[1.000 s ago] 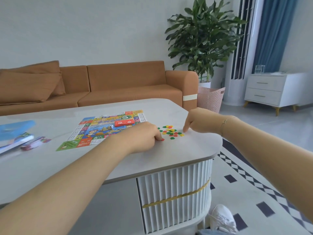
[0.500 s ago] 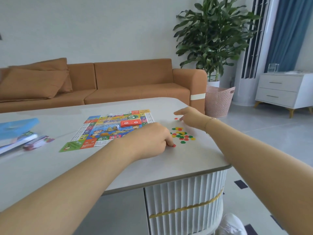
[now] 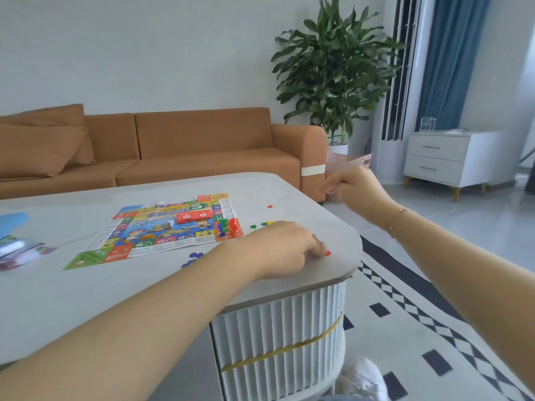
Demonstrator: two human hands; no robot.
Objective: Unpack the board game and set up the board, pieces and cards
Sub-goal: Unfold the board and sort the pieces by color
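The right hand [image 3: 351, 185] is now lifted off the bench [image 3: 86, 299] toward 1 o'clock, fingers curled — contents cannot be told; the left hand [image 3: 285, 247] pinches a red chip [image 3: 327, 253] — sorting continues.

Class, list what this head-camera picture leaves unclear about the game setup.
- Most loose tokens: hidden behind the left hand.
- Right hand: blurred, raised; whether it holds anything cannot be told.
- Board print: too small to read.
- Box: cut off by the left edge.

Home living room: sofa [image 3: 179, 151], coffee table [image 3: 86, 290], houseplant [image 3: 333, 68].
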